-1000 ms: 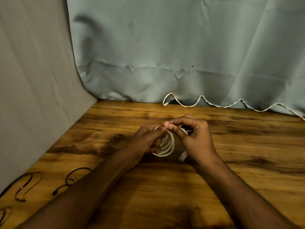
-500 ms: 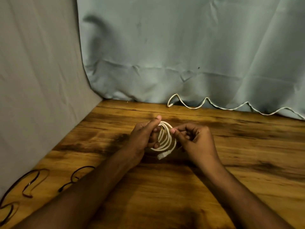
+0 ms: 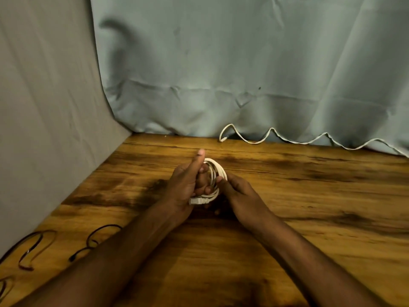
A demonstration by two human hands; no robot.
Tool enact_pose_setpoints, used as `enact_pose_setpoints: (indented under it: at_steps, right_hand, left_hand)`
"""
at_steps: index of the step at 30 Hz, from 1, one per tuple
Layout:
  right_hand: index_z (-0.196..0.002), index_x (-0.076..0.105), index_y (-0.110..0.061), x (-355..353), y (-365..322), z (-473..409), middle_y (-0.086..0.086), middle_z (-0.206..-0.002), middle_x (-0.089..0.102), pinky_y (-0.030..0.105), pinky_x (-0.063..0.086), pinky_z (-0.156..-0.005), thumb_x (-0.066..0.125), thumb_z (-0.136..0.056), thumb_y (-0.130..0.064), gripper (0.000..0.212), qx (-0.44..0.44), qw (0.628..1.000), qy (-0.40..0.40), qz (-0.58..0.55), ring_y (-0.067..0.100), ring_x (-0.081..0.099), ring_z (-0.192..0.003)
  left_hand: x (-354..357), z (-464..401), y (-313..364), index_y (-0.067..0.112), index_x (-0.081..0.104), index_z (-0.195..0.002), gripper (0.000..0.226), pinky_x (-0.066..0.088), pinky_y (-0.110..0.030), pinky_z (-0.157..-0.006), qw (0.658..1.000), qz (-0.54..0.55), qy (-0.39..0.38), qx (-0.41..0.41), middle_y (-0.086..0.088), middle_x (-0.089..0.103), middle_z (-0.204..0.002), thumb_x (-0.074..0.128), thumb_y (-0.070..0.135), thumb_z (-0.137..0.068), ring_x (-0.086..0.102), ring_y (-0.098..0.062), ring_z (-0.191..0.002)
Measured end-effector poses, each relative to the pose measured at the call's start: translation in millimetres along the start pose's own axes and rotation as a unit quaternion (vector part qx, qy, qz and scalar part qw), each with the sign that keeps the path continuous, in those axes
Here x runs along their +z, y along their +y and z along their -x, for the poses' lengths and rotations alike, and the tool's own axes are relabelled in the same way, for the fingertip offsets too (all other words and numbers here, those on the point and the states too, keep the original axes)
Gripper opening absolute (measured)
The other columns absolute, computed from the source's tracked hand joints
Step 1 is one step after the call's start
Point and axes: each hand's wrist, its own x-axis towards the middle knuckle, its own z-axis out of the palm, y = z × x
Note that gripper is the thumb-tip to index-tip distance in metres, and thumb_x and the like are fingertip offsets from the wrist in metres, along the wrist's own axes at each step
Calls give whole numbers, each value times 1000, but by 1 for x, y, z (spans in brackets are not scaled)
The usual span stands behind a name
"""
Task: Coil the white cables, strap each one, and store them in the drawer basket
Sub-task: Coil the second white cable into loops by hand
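Note:
A coiled white cable [image 3: 215,173] is held upright above the middle of the wooden table [image 3: 309,196]. My left hand [image 3: 186,185] grips the coil from the left, fingers through the loops and thumb raised. My right hand [image 3: 236,191] pinches the coil's right side with its fingertips. The cable's white plug end [image 3: 198,200] sticks out at the bottom of the coil. A second white cable [image 3: 287,139] lies uncoiled in waves along the table's far edge, against the curtain. No drawer basket is in view.
Several thin dark straps [image 3: 97,238] lie on the table at the near left. A grey cloth wall [image 3: 44,129] stands on the left and a pale blue curtain [image 3: 243,63] hangs behind the table.
The coil has been gathered tighter and turned upright. My left thumb has lifted, and my right hand has dropped from the top of the coil to its right side.

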Motion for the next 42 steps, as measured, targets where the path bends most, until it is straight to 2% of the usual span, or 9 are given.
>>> enact_pose_setpoints:
  at_steps: [7,16,19,24,28,31,33,36,42]
  right_hand:
    - [-123,64,-16,0,2,-2,7,-91,75,30,55,-58,48,-109,-17,22,0,1000,2,27,19,68,-69]
    - [-81,72,-11,0,-14,-6,17,-80,75,30,50,-54,42,-106,-22,40,70,997,18,-25,26,67,-63]
    - [-77,72,-14,0,-14,-4,10,-74,75,30,47,-53,41,-105,-19,42,60,998,29,-14,25,67,-63]
    - [-94,71,-13,-4,-14,-5,6,-82,74,24,37,-44,54,-94,-16,17,92,986,57,-123,15,62,-61]
    - [-88,68,-12,-8,-17,-2,1,-72,70,19,32,-39,57,-94,-12,12,95,970,15,-222,12,60,-54]
    - [-88,65,-15,-10,-17,-2,-3,-65,65,22,34,-45,60,-97,-24,14,91,965,-13,-246,13,61,-52]
    - [-86,60,-15,-8,-15,-3,-1,-61,64,21,33,-42,55,-101,-28,21,77,973,-9,-219,16,61,-48]
    - [-83,53,-12,-1,-9,-6,2,-56,60,20,27,-36,49,-106,-32,31,40,992,13,-122,18,58,-41]
    - [-83,56,-17,17,-13,-31,1,-64,57,22,28,-43,45,-109,-37,35,84,991,39,-99,13,47,-44]
  left_hand:
    - [7,2,-6,16,46,-59,52,38,-25,-48,996,-54,56,38,1,35,-43,55,51,-96,32,-12,-39]
    - [8,0,-8,15,53,-71,48,39,-22,-49,996,-77,22,37,-3,39,-49,53,59,-91,39,-13,-41]
    - [6,-1,-10,11,64,-75,53,53,-31,-63,988,-140,43,53,-8,68,-71,51,58,-94,65,-21,-64]
    - [3,-10,-17,28,73,-99,44,54,-49,-96,978,-189,66,62,-1,77,-102,45,62,-97,72,-20,-101]
    - [-6,-22,-23,44,69,-102,70,42,-54,-105,948,-292,110,58,3,67,-119,29,94,-75,60,-20,-116]
    - [-3,-23,-21,28,68,-95,53,35,-38,-99,915,-363,144,100,4,63,-105,31,67,-98,55,-17,-112]
    - [0,-18,-15,28,62,-91,38,28,-37,-93,858,-453,174,171,10,55,-90,33,48,-105,49,-15,-108]
    - [-2,-16,-14,25,64,-91,38,17,-32,-86,802,-520,189,223,11,56,-87,34,41,-107,45,-10,-97]
    - [-17,-27,-16,16,70,-102,47,32,-42,-97,813,-499,239,181,-5,67,-108,34,46,-105,57,-24,-107]
